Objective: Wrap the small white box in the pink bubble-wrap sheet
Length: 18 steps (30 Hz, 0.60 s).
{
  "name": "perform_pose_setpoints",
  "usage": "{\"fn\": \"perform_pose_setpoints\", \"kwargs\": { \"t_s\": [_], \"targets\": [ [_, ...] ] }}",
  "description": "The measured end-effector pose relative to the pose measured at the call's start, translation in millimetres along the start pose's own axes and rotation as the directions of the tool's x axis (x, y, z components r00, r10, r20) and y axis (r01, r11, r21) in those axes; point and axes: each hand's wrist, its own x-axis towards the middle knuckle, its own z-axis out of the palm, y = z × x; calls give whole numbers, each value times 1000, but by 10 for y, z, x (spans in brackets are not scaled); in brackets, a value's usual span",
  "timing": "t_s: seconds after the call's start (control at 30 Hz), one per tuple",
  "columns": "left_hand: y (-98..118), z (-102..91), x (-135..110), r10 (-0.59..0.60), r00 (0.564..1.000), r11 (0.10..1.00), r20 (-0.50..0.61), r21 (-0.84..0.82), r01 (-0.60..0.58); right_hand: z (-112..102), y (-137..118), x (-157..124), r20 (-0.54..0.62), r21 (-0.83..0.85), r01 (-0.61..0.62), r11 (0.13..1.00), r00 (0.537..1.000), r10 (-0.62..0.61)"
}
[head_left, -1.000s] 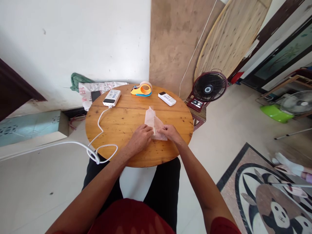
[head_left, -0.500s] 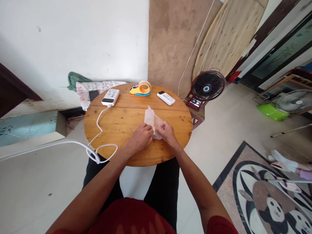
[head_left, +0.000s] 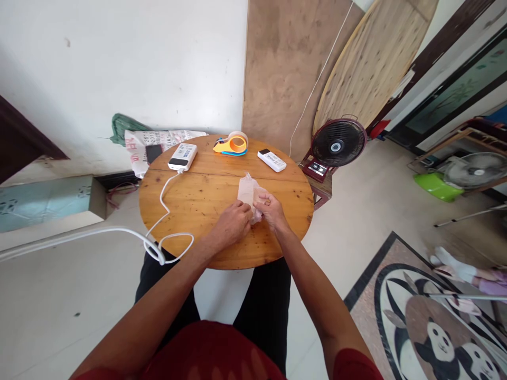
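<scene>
A pale pink, translucent piece of plastic wrap [head_left: 246, 189] lies creased on the round wooden table [head_left: 198, 195] between my hands; it looks like bubble wrap. My left hand [head_left: 234, 220] has its fingers closed on the wrap's near left edge. Thumb and fingers of my right hand [head_left: 272, 211] pinch the right side of the same sheet, where a thin flap stands up. Whether anything lies inside the wrap cannot be made out, since my fingers cover its lower part.
Along the table's far side sit a white power bank [head_left: 182, 157] with a white cable [head_left: 161, 203], a yellow tape dispenser [head_left: 231, 144] and a second white power bank [head_left: 272, 160]. A dark red fan [head_left: 337, 145] stands on a stool at the right.
My right hand has lifted slightly and turned, its fingers showing more. The wrap's right side is drawn in, so the sheet looks narrower. My left hand stays in nearly the same place.
</scene>
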Motion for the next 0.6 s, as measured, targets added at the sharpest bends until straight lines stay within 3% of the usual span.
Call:
{"fn": "perform_pose_setpoints", "kwargs": {
  "t_s": [0.37,0.6],
  "targets": [
    [-21,81,-148,-156,981,954,-116,-274,119,37,-171,-123,114,-169,57,984,993,-38],
    [-72,54,-179,-390,917,766,-76,-580,278,29,-313,-204,159,-253,1,968,987,40]
  ]
}}
